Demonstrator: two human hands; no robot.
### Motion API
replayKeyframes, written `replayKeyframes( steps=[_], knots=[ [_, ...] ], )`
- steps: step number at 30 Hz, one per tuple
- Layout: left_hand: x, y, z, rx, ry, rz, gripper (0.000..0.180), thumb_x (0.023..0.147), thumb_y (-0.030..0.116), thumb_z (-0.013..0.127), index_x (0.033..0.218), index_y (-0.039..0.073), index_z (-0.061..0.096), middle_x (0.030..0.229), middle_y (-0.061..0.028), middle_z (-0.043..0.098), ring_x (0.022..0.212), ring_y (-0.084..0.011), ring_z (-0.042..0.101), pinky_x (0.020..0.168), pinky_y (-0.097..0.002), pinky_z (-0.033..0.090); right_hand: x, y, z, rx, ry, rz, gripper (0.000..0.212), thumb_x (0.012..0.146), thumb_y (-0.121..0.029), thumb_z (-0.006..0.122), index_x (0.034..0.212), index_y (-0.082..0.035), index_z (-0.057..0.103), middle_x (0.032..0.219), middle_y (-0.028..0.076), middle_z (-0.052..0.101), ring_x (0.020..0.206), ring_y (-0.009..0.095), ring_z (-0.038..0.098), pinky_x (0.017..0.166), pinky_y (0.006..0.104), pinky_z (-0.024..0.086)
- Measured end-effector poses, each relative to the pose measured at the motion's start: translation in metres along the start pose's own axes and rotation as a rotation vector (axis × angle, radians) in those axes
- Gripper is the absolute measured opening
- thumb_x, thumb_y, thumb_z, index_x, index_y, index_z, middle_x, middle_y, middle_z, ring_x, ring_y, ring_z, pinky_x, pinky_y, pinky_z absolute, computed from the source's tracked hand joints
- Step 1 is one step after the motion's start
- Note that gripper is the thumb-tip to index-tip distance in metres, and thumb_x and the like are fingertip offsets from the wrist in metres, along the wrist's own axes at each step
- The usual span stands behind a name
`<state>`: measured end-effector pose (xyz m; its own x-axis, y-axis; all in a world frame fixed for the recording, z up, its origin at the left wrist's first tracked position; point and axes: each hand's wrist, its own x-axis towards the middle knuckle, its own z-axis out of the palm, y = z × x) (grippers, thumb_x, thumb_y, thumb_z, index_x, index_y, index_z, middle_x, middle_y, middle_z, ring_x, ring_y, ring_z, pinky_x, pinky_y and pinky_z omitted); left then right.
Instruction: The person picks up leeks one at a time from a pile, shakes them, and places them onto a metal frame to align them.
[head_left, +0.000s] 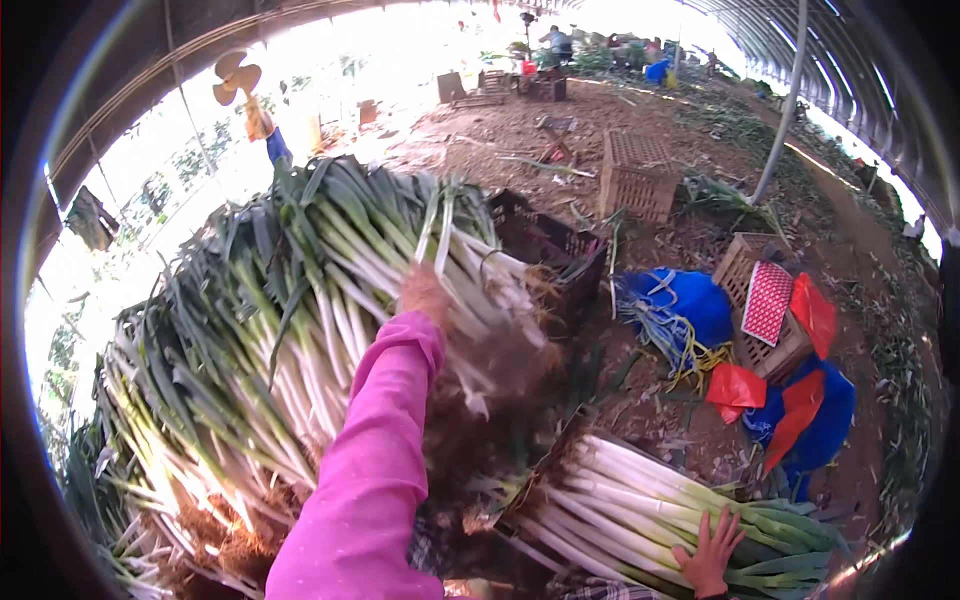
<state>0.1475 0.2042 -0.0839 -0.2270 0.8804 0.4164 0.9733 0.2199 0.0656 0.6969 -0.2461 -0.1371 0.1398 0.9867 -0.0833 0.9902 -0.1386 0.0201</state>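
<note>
- Our right hand (712,552): fingers (727,524) spread apart, lying flat on the lower bundle of leeks (650,505). Not clamped on it, just pressing on top.
- Our left hand (425,297): mostly hidden past the end of the pink sleeve (375,450); blurred, so we cannot tell whether its fingers are apart or together. It sits against a handful of leeks (480,285) at the root end, roots smeared by motion.
- Landmark: the big stack of leeks (270,330), white stalks with green tops, roots facing us.
- The handful lies at the stack's upper right edge, touching it.
- The lower bundle lies right of and below the stack, near our body, white ends toward the stack, green tops pointing right.
- Dark plastic crate (555,250): just right of the stack, behind the handful.
- Blue bag (685,305), red bags (735,385) and a woven basket (760,320): further right of the stack, on the dirt floor (640,400).
- Wooden crate (635,175): beyond the stack, up right.
- Fan (236,78): above the stack, on the greenhouse wall.
- Another person (556,42): far behind the stack, well apart.
</note>
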Motion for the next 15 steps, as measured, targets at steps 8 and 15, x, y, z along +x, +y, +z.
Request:
replayKeyframes(
  steps=[8,15],
  knots=[
    [0.013,-0.015,-0.104,-0.286,-0.518,-0.095,0.037,0.074,0.022,0.069,0.095,-0.008,0.068,0.098,-0.0265,0.068,0.09,-0.0335,0.068,0.08,-0.0369,0.055,0.01,-0.012,-0.039,0.087,-0.12,0.103,0.1,0.067,-0.056,0.072,0.145,-0.005,0.036,0.156,0.026,0.012,0.143,0.049,0.006,0.107,0.0716,0.005],
    [-0.187,-0.101,-0.34,-0.786,-0.507,-0.123,0.043,0.076,0.01,0.062,0.115,-0.006,0.06,0.076,-0.0101,0.065,0.061,-0.0163,0.061,0.052,-0.0303,0.049,0.132,-0.24,-0.132,1.117,-0.087,-0.423,0.067,0.087,-0.043,0.065,0.13,0.007,0.05,0.129,0.024,0.057,0.12,0.033,0.056,0.097,0.0341,0.045]
  ],
)
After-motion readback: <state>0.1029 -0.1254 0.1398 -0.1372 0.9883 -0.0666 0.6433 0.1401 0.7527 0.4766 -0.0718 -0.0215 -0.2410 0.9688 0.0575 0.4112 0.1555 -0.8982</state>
